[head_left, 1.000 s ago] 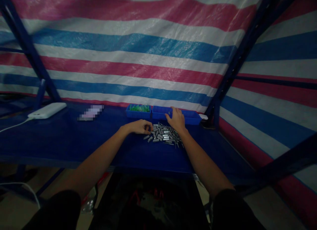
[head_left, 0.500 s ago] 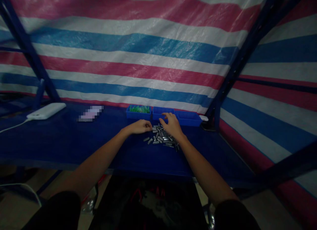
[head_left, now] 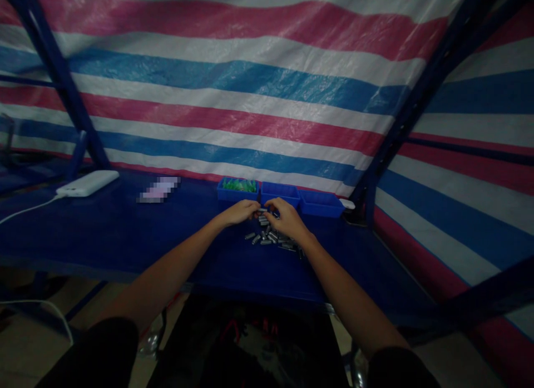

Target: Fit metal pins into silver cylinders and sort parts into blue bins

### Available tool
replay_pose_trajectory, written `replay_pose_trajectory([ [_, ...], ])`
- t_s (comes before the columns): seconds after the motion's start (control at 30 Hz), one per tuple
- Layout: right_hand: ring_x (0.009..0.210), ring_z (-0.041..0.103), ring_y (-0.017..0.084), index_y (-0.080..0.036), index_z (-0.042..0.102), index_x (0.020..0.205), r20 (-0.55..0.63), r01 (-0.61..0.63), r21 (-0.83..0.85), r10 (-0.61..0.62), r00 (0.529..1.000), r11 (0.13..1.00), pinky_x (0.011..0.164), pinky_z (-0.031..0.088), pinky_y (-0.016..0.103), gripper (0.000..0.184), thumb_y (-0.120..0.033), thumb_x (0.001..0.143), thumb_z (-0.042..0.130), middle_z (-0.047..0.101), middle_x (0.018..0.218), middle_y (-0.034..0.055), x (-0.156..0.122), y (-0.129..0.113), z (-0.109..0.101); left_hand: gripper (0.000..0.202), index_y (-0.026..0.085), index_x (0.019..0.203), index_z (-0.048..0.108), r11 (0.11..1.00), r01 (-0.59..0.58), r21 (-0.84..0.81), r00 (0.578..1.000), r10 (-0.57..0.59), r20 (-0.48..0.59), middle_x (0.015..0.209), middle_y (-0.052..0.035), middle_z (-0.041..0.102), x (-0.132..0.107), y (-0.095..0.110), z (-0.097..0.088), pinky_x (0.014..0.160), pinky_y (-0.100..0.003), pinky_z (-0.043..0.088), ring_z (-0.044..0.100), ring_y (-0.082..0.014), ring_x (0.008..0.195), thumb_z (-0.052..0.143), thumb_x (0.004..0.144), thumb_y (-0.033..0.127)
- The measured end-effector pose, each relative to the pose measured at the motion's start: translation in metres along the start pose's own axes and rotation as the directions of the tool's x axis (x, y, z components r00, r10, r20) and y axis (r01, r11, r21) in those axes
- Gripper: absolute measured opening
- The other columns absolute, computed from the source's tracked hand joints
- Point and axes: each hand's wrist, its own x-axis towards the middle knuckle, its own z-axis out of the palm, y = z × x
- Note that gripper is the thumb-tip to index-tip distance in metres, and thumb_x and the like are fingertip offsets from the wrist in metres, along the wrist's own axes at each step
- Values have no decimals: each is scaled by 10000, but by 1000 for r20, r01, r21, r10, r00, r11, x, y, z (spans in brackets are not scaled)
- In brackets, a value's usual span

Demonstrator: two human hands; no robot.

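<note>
Right hand [head_left: 287, 219] nearer left hand [head_left: 241, 211], metal piece [head_left: 262, 210] between, red marks [head_left: 266, 324] illegible

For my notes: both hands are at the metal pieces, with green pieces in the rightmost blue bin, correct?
Not quite: the head view shows green pieces in the leftmost blue bin. The left hand and right hand are at the metal pieces.

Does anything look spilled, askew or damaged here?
I see no clear damage. The metal pieces lie jumbled on the table in front of the blue bins, which could be a spill or deliberate. Odder is the pixelated patch left of the bins: it hides whatever lies there.
</note>
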Motion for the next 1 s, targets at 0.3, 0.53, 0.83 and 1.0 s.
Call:
replay_pose_trajectory([
  [0.3, 764, 522, 159, -188, 528, 758, -15, -57, -147, 55, 998, 987, 711, 376, 264, 235, -263, 898, 354, 561, 763, 37, 3, -4, 0, 351, 128, 792, 528, 994, 21, -106, 1000, -22, -10, 644, -13, 540, 2, 0, 0, 492, -223, 343, 454, -89, 522, 358, 845, 431],
  [0.53, 655, 505, 157, -194, 476, 670, -115, -130, -152, 113, 987, 980, 641, 352, 266, 317, -276, 908, 284, 532, 675, 30, 5, 5, 2, 305, 121, 941, 506, 974, -222, -38, 972, 218, -88, 709, 2, 534, 0, 5, 5, 627, -250, 400, 502, -104, 638, 574, 725, 326],
  [0.83, 671, 528, 143, -177, 533, 860, -53, -130, -37, 128, 990, 991, 625, 372, 244, 237, -332, 887, 357, 573, 717, 13, 1, -1, 4, 300, 127, 789, 575, 975, -196, 106, 962, 212, -173, 640, 5, 549, 3, 0, 6, 565, -222, 377, 500, -105, 598, 468, 796, 407],
  [1.0, 759, 550, 170, -176, 537, 1018, -80, -57, -92, 50, 996, 994, 702, 402, 271, 248, -311, 857, 407, 600, 811, 47, 0, -11, -1, 343, 130, 694, 534, 985, -172, 28, 966, 174, -194, 591, 3, 531, 4, 3, 8, 524, -205, 374, 476, -90, 543, 389, 843, 402],
])
